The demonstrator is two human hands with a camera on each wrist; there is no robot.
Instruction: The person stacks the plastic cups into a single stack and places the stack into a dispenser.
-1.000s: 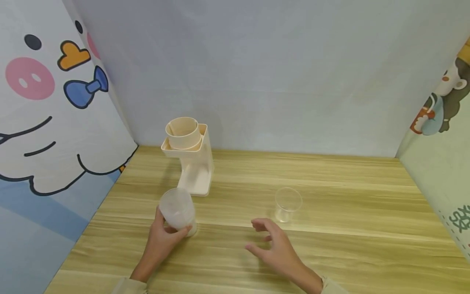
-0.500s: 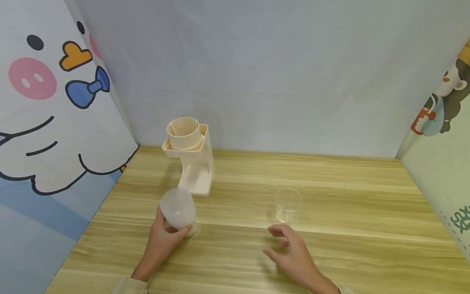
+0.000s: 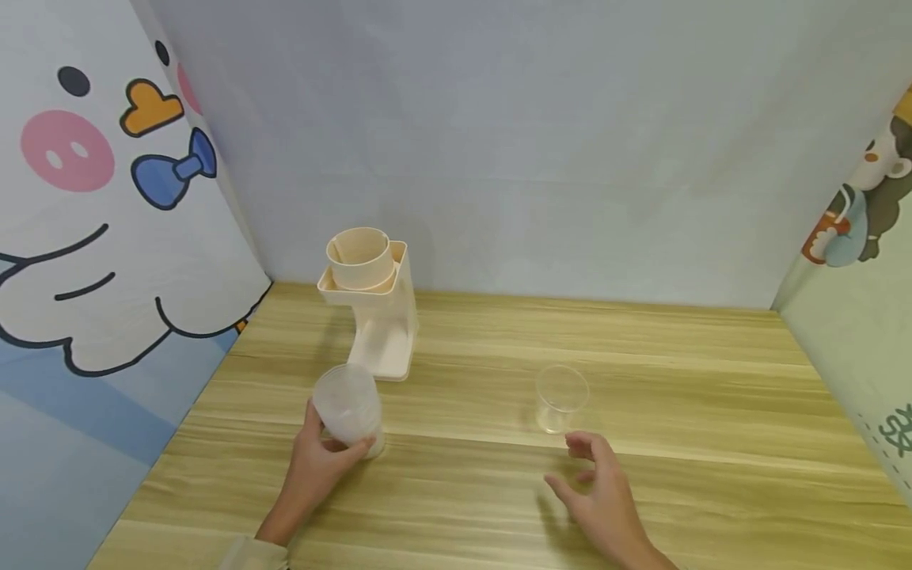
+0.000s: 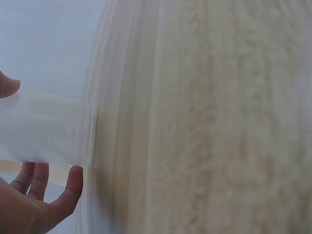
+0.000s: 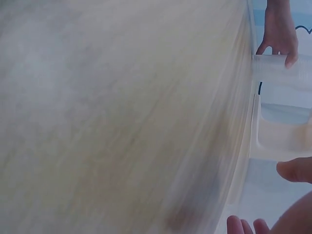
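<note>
My left hand [image 3: 318, 469] grips a whitish, translucent plastic cup [image 3: 349, 405] near its base, thumb on one side and fingers on the other. In the left wrist view the same cup [image 4: 48, 129] meets the tabletop at its end; what is inside cannot be made out. My right hand [image 3: 606, 500] hovers over the table at the right, thumb and fingers loosely bent apart, holding nothing. Just beyond its fingertips stands a clear cup [image 3: 562, 396], apparently untouched. The right wrist view catches the right thumb [image 5: 295, 169], with the left hand [image 5: 281, 31] on its cup in the background.
Behind the left hand's cup stands a cream plastic stand [image 3: 385, 340] with a round cream cup-shaped holder [image 3: 359, 260] on top. The wood-grain table [image 3: 463, 514] ends at a pale back wall [image 3: 499, 158]. Cartoon-printed sheets flank both sides.
My right hand has moved rightward and slightly nearer, passing in front of the clear cup. The left hand and its cup stay in place; the view has shifted slightly.
</note>
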